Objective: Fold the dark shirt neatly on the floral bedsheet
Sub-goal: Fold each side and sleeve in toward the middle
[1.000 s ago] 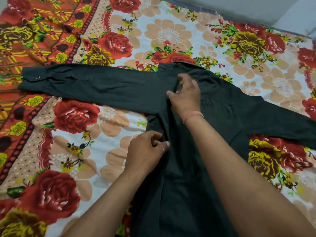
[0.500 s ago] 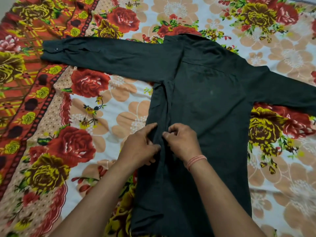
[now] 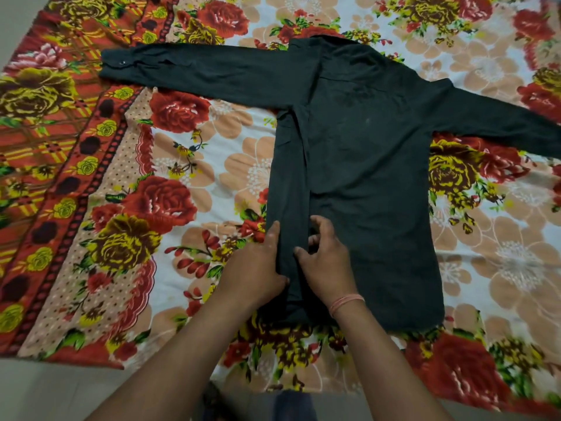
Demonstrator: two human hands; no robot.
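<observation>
The dark shirt (image 3: 364, 165) lies flat on the floral bedsheet (image 3: 194, 177), collar at the far end and both long sleeves spread out to the sides. Its left side is folded inward as a narrow strip running down the body. My left hand (image 3: 258, 265) rests flat along the outer edge of that strip near the hem. My right hand (image 3: 324, 259), with a pink band at the wrist, presses on the strip's inner edge, fingers curled on the cloth. The two hands sit close together with the fold between them.
The bedsheet's red and orange patterned border (image 3: 48, 183) runs down the left. Bare pale floor (image 3: 60, 390) shows beyond the sheet's near edge at the bottom left. The shirt's right sleeve (image 3: 510, 129) reaches the frame's right side.
Both hands have slid down the folded strip from the shoulder area to near the hem. The view has tilted down, so the sheet's near edge and floor now show.
</observation>
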